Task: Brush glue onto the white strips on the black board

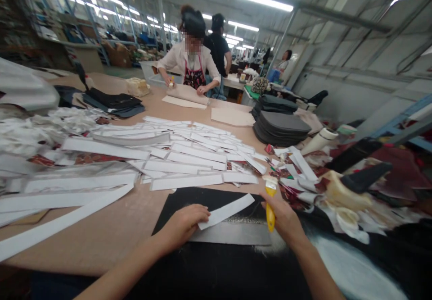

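Observation:
Between the fingers of my left hand (189,221) is the near end of a white strip (229,210), which slants up to the right over a black sheet (182,198). Beneath the strip lies a grey flat piece (232,234) with a pale, rough upper edge. My right hand (283,214) is closed around a paintbrush (270,207) with a yellow handle, its pale bristles pointing away from me. The brush is to the right of the strip and apart from it. Many white strips (189,168) lie spread over the brown table (101,232) beyond the sheet.
Across the table a co-worker (192,61) handles a beige sheet (189,93). Stacked dark pieces (280,126) stand at the right rear, with scraps and a white roll (320,140) nearby. Crumpled white material (50,133) and dark folded pieces (104,102) are at the left.

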`<state>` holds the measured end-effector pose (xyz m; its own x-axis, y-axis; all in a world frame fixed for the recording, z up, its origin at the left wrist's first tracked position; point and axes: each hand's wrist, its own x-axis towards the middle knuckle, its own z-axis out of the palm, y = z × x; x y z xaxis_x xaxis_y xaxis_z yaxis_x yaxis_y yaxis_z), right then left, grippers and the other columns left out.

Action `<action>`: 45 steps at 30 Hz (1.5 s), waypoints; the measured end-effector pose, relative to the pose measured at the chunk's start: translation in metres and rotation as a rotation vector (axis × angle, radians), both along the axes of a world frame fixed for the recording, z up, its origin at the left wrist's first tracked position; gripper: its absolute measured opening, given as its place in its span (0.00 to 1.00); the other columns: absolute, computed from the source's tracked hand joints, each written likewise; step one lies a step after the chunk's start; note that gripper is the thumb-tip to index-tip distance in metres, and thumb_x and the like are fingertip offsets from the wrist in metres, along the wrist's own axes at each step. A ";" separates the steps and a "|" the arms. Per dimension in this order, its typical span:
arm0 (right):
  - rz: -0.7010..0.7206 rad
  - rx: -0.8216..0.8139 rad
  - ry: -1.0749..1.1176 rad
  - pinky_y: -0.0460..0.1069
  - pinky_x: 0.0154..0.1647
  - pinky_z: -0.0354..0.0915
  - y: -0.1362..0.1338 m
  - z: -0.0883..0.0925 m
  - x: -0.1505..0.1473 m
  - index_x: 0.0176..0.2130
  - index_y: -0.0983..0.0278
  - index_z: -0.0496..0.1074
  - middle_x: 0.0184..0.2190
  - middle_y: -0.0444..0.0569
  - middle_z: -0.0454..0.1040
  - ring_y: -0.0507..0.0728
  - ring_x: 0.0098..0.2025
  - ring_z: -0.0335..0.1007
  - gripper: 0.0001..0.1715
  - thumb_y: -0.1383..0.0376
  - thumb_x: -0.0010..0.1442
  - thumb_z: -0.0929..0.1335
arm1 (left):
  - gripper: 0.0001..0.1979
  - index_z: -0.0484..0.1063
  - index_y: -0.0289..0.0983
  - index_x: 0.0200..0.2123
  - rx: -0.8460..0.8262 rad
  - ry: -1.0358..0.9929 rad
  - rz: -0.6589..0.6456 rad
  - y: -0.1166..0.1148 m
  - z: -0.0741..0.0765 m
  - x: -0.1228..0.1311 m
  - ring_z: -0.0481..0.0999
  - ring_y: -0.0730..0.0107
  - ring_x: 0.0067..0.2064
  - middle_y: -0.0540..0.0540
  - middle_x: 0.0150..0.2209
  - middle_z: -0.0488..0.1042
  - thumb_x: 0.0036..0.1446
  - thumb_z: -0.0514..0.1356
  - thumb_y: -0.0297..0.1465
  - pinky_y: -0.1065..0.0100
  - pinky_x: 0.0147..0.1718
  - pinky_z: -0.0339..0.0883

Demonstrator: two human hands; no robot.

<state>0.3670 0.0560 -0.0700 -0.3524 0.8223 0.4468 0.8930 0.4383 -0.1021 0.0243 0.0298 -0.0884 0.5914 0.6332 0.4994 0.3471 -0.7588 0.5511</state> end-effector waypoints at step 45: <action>0.206 -0.379 0.714 0.53 0.50 0.63 -0.015 0.027 -0.071 0.48 0.60 0.62 0.45 0.52 0.72 0.57 0.49 0.68 0.18 0.60 0.58 0.63 | 0.14 0.70 0.39 0.41 -0.089 -0.098 0.093 -0.003 0.053 0.010 0.74 0.73 0.43 0.49 0.40 0.76 0.56 0.50 0.22 0.72 0.43 0.67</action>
<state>0.2959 0.0409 -0.0435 -0.2489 0.9120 0.3260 0.4634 0.4077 -0.7868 0.0346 0.0264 -0.0351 0.4787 0.7276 0.4913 0.3549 -0.6722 0.6497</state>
